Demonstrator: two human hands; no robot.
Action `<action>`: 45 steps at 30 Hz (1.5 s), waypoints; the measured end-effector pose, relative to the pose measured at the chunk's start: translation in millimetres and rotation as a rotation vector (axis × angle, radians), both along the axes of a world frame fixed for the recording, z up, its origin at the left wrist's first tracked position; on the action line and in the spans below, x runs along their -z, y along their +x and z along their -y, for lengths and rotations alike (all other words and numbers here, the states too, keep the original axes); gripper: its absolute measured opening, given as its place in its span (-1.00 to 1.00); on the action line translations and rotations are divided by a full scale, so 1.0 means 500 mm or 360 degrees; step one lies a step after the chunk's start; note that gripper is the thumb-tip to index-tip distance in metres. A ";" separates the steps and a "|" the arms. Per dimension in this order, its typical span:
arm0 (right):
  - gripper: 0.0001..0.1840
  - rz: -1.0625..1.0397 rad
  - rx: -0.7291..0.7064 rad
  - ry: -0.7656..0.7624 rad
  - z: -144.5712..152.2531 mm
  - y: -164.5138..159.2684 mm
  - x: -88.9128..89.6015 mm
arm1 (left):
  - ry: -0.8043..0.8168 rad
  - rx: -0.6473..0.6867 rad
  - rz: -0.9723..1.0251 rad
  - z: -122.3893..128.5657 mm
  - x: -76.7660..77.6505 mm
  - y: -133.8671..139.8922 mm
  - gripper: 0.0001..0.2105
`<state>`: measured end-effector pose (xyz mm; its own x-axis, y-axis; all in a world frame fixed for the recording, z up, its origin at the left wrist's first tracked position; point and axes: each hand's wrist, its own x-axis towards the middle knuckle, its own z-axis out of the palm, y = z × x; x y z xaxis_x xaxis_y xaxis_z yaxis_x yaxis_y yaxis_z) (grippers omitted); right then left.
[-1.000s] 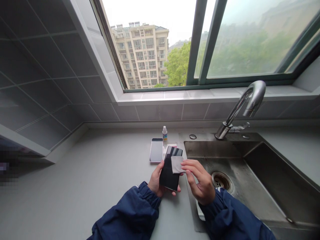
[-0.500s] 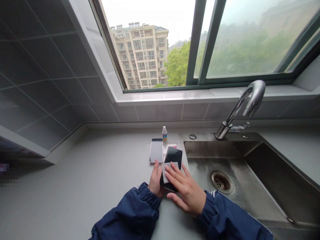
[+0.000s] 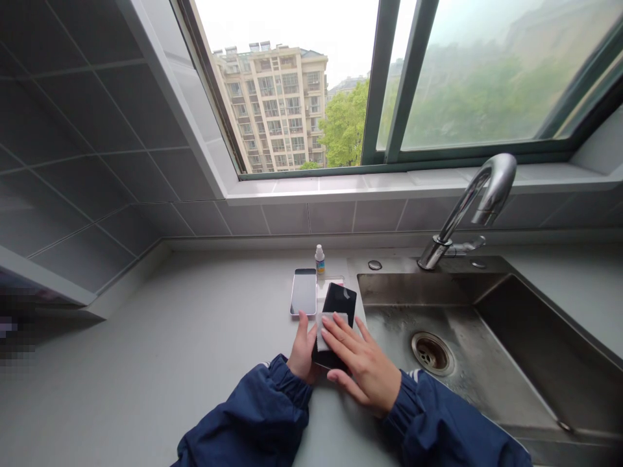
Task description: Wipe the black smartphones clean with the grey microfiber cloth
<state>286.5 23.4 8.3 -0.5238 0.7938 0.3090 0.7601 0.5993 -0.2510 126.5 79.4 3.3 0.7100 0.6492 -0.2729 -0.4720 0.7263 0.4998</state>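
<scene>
My left hand point(image 3: 302, 352) is closed around the left edge of a black smartphone point(image 3: 341, 297), its thumb along the side. The phone is tilted over the counter with its glossy dark face up. On that face lies a small light-grey cleaning cloth point(image 3: 321, 343) with zigzag edges. My right hand point(image 3: 364, 366) presses the cloth down with flat, spread fingers, the thumb apart near the phone's bottom end. Just beyond, a second phone point(image 3: 304, 292) with a pale rim lies on the counter. A small white-capped bottle point(image 3: 320, 261) stands behind it, beside a clear flat case point(image 3: 335, 281) partly hidden by the black phone.
A steel sink point(image 3: 467, 318) with a drain point(image 3: 432, 353) is set into the counter point(image 3: 195, 363) on my right. Its chrome faucet point(image 3: 487, 188) arches over the basin. Behind the counter are a tiled wall point(image 3: 287, 219) and a window with a green frame point(image 3: 389, 84).
Both hands stay nearly in place, with the cloth on the black phone. The phone is tilted slightly differently, and a light reflection now shows near its top.
</scene>
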 end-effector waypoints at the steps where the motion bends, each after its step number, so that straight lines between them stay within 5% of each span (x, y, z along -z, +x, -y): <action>1: -0.29 -0.0011 0.0078 0.0029 -0.005 0.005 0.004 | 0.0088 0.0064 0.0023 0.002 0.000 -0.001 -0.14; 5: -0.28 -0.0072 0.0377 0.0128 -0.022 0.023 0.018 | 0.0386 0.0361 -0.0024 0.006 0.004 -0.003 -0.19; 9: -0.28 -0.0107 0.0509 0.0162 -0.029 0.030 0.024 | 0.0490 0.0424 -0.0138 0.005 0.015 -0.004 -0.21; 14: -0.29 -0.0053 0.0309 0.0120 -0.017 0.017 0.018 | 0.0365 0.0328 -0.0152 0.007 0.008 0.000 -0.25; 20: -0.34 -0.0013 -0.0013 0.0010 0.006 -0.011 -0.004 | -0.0046 -0.0202 -0.0068 0.001 -0.008 0.011 -0.35; 29: -0.47 -0.0073 -0.0109 0.0002 0.008 -0.003 -0.021 | -0.0225 -0.0033 -0.0109 -0.011 0.014 0.000 -0.36; 35: -0.41 -0.0004 0.0049 0.0028 -0.001 0.000 -0.010 | -0.0159 -0.0209 -0.0187 -0.009 0.018 0.002 -0.50; 40: -0.39 0.0006 0.0229 0.0119 -0.009 0.009 0.003 | 0.0016 0.0085 -0.0258 -0.005 0.026 -0.003 -0.38; 45: -0.36 -0.0045 0.0475 0.0181 -0.015 0.016 0.014 | 0.0265 0.0115 -0.0206 0.004 0.022 0.003 -0.38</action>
<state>294.5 30.8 1.4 -0.2627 0.8707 0.4159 0.9004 0.3762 -0.2187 128.2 77.4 -7.9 0.7222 0.6416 -0.2583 -0.3458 0.6584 0.6685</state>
